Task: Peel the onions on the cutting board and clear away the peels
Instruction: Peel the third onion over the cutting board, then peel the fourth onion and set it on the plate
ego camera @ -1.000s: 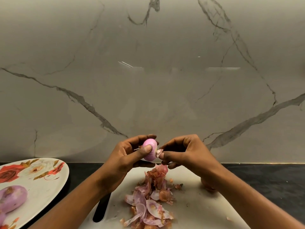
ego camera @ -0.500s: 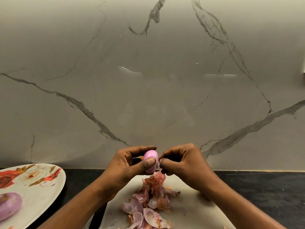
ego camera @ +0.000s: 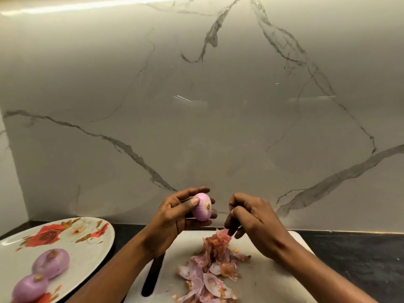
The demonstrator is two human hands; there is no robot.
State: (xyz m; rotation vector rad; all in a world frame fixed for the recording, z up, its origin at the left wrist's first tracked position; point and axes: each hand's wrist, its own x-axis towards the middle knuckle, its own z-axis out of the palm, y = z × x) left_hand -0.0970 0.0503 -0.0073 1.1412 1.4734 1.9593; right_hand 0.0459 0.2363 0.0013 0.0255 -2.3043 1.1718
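Above the white cutting board [ego camera: 273, 281], the left hand [ego camera: 172, 217] grips a peeled onion [ego camera: 202, 206]; the right hand [ego camera: 251, 217] pinches a peel scrap [ego camera: 222, 232] over the peel pile [ego camera: 209, 265]. Best drop it there, keeping scraps gathered.

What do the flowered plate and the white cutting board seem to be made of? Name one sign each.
Flowered oval plate: probably melamine or glazed ceramic; glossy, printed roses. White cutting board: likely plastic; matte, smooth, with a cut-out handle slot.
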